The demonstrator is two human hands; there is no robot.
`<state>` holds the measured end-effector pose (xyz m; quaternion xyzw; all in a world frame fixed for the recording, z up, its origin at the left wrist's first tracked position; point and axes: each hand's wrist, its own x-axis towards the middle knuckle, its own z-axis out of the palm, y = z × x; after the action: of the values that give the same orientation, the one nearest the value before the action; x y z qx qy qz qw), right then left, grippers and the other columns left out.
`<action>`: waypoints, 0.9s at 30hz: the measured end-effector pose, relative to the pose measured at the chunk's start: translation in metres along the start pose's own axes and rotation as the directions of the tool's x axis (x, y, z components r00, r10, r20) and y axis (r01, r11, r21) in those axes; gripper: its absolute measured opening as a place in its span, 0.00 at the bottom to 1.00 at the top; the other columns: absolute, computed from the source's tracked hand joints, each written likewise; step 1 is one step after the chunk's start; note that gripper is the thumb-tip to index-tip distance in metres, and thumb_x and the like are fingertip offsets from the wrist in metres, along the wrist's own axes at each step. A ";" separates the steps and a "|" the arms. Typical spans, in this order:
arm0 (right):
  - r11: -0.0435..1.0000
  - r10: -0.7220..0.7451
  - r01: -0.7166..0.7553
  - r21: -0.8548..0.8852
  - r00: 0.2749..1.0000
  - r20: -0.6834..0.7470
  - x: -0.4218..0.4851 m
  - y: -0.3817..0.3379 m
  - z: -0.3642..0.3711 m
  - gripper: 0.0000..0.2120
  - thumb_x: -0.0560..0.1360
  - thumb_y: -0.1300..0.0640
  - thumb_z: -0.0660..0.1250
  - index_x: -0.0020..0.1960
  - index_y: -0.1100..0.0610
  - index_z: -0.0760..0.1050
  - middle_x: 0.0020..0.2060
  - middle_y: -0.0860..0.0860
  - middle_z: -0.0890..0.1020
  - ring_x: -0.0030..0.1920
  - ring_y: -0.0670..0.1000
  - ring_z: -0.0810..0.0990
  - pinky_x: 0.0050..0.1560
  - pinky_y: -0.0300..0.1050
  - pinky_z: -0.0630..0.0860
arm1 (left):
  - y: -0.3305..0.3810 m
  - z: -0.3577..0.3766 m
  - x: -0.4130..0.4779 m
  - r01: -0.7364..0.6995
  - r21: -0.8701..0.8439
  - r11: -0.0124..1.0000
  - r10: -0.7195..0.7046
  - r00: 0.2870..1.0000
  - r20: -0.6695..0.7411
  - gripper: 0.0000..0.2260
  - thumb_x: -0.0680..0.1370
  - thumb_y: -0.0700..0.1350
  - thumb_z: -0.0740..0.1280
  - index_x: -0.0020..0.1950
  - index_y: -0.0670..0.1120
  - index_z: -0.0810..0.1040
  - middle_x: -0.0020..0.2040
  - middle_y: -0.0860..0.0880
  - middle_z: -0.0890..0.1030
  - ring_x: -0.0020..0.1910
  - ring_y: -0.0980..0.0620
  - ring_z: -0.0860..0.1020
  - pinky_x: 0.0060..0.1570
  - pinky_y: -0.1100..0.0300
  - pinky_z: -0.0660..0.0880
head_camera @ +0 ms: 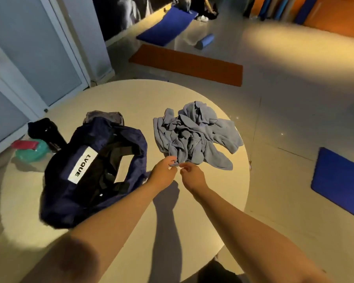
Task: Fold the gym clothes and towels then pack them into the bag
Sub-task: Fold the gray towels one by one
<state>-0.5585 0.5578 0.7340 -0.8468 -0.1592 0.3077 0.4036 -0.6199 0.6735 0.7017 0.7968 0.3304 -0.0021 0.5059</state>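
A crumpled grey-blue towel (194,133) lies in a heap on the right half of the round table (131,99). My left hand (165,170) pinches the near edge of the towel. My right hand (192,174) is right beside it, fingers curled at the same edge, also pinching the cloth. A dark navy bag (94,170) with a white label lies open on the left of the table, dark items inside it. A grey folded cloth (104,116) peeks out behind the bag.
A black bottle (47,131) and a teal container with a red lid (31,150) stand at the table's left edge. Blue and orange mats (186,64) lie on the floor beyond; another blue mat (339,180) lies at right.
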 end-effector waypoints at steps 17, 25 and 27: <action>0.988 -0.141 0.153 -0.031 0.960 0.244 0.115 0.081 -0.081 0.18 0.84 0.57 0.57 0.74 0.54 0.69 0.71 0.55 0.72 0.70 0.56 0.71 0.69 0.54 0.70 | 0.020 0.117 0.061 0.144 -0.008 0.989 -0.142 0.961 -0.237 0.21 0.83 0.38 0.61 0.77 0.48 0.68 0.81 0.48 0.57 0.79 0.48 0.59 0.69 0.58 0.63; 0.797 -0.533 0.582 -0.160 0.803 0.266 0.185 0.132 -0.024 0.21 0.81 0.51 0.58 0.74 0.51 0.69 0.57 0.52 0.76 0.61 0.55 0.70 0.62 0.56 0.70 | -0.052 0.148 0.099 0.215 0.387 0.897 -0.014 0.887 -0.462 0.25 0.83 0.47 0.59 0.80 0.51 0.60 0.79 0.50 0.64 0.78 0.48 0.60 0.76 0.51 0.56; 0.736 -0.642 0.663 -0.137 0.748 0.170 0.190 0.149 -0.010 0.19 0.79 0.53 0.57 0.69 0.52 0.72 0.56 0.49 0.76 0.60 0.55 0.70 0.58 0.58 0.71 | -0.070 0.163 0.098 0.239 0.463 0.854 0.104 0.793 -0.601 0.22 0.82 0.49 0.62 0.77 0.50 0.68 0.72 0.48 0.73 0.69 0.45 0.70 0.70 0.49 0.65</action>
<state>-0.4042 0.5573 0.5479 -0.7528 -0.4967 0.1766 0.3942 -0.5265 0.6127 0.5326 0.8474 0.4910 0.1454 0.1403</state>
